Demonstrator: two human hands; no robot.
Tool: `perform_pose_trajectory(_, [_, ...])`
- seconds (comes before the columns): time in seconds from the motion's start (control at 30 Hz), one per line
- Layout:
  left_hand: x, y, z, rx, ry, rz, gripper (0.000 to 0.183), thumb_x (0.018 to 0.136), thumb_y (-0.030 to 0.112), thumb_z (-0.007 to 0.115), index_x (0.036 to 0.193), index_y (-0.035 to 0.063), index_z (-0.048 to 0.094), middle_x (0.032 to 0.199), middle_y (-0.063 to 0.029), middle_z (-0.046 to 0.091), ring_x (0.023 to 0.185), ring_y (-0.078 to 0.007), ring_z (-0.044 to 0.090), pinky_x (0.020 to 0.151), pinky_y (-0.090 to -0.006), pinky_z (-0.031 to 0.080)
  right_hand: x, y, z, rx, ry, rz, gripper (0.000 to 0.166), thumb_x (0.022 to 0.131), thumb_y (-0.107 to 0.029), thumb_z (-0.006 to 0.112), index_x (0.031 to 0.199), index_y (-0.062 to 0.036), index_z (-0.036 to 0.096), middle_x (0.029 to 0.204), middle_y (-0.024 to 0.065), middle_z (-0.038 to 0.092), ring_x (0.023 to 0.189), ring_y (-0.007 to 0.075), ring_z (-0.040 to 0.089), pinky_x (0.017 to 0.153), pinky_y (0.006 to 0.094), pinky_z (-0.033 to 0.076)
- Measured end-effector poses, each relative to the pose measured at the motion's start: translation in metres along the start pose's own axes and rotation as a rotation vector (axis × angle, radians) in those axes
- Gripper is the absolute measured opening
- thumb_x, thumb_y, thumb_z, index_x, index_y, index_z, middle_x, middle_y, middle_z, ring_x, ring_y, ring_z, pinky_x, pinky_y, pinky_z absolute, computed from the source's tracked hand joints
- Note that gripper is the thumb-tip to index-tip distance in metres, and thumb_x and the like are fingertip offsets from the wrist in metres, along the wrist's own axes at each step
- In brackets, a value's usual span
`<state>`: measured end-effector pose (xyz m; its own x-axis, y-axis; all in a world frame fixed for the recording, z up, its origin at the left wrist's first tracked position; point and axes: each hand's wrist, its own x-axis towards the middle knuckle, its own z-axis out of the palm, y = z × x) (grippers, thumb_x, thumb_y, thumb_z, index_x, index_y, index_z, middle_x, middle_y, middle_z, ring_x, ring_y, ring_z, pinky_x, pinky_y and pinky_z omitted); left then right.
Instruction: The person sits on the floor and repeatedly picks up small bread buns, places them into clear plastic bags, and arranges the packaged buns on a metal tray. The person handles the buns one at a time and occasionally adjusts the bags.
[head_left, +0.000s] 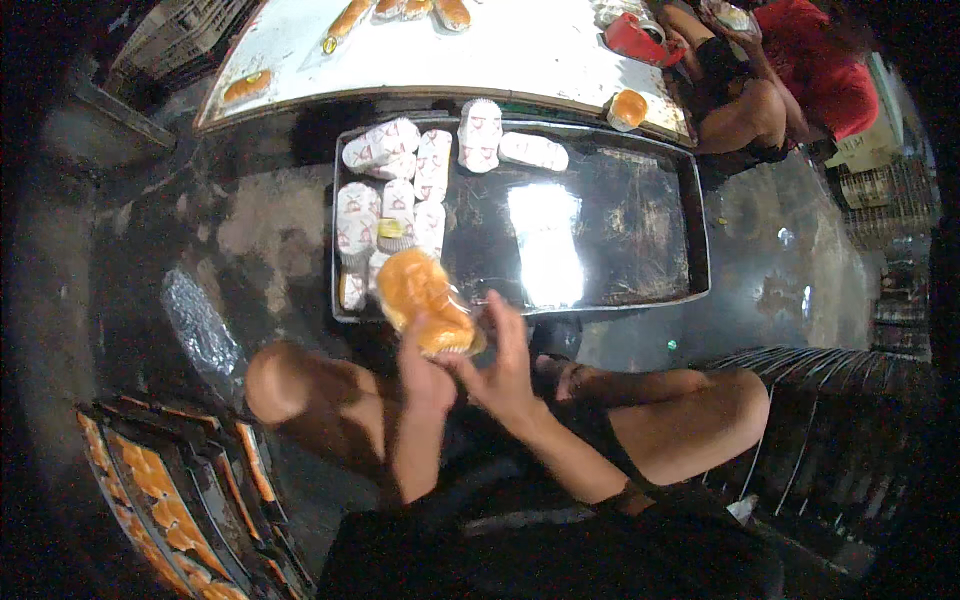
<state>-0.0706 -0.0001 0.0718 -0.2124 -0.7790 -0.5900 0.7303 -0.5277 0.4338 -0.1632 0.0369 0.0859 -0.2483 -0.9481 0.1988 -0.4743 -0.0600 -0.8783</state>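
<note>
A golden bread bun (424, 292) in clear wrap, with a pleated paper edge at its near end, is held over the near left part of a dark metal tray (637, 303). My left hand (426, 371) grips it from the near side. With thumb and finger spread, my right hand (504, 360) touches the bun's near right end. Several packs in white printed paper (358, 217) fill the tray's left side, and a small yellow piece (390, 228) lies on one. Two more packs (480, 135) are at the tray's far edge.
Beyond the tray stands a white table (525, 52) with several buns (453, 13) and a red object (634, 39). Another person in red (817, 67) sits at the far right. Racked trays of bread (161, 502) stand at lower left, a wire rack (802, 420) at lower right. Crumpled clear plastic (199, 319) lies left.
</note>
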Motion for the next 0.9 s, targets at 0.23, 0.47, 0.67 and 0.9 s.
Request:
perform_pose_trajectory(0.23, [-0.035,-0.063,0.014,0.276,-0.313,-0.246,0.035,0.085,0.012,0.049,0.118,0.0022,0.044,0.103,-0.0081,0.054,0.091,-0.0152,0.052,0.077,-0.0271,0.042,0.123,0.037,-0.075,-0.279,-0.003,0.241,0.020,0.079,-0.019,0.054,0.080,-0.0006,0.060,0.064,0.0185,0.058,0.060,0.0350,0.058,0.054,0.0419,0.046])
perform_pose_trajectory(0.47, [0.012,-0.003,0.016,0.820,-0.425,0.065,0.040,0.085,0.017,0.050,0.118,-0.0012,0.041,0.106,-0.0112,0.053,0.092,-0.0177,0.054,0.081,-0.0285,0.041,0.155,0.147,-0.069,-0.409,0.227,0.338,0.064,0.076,-0.037,0.056,0.123,0.0025,0.036,0.120,0.0289,0.038,0.114,0.0396,0.034,0.095,0.0433,0.027])
perform_pose_trajectory(0.67, [0.050,0.078,-0.016,1.077,-0.228,0.161,0.051,0.082,0.026,0.054,0.120,-0.0029,0.038,0.106,-0.0111,0.052,0.095,-0.0163,0.050,0.084,-0.0273,0.038,0.074,0.193,-0.008,-0.755,0.045,0.971,0.084,0.071,-0.027,0.064,0.130,0.0047,0.013,0.129,0.0274,0.025,0.118,0.0420,0.027,0.095,0.0507,0.025])
perform_pose_trajectory(0.9, [0.091,0.062,-0.045,0.936,-0.132,0.261,0.064,0.075,0.026,0.063,0.125,0.0020,0.032,0.120,-0.0141,0.040,0.109,-0.0219,0.041,0.086,-0.0324,0.038,0.082,0.222,-0.005,-0.121,0.062,0.806,0.049,0.062,-0.012,0.071,0.105,0.0024,0.051,0.077,0.0118,0.062,0.069,0.0263,0.060,0.066,0.0339,0.047])
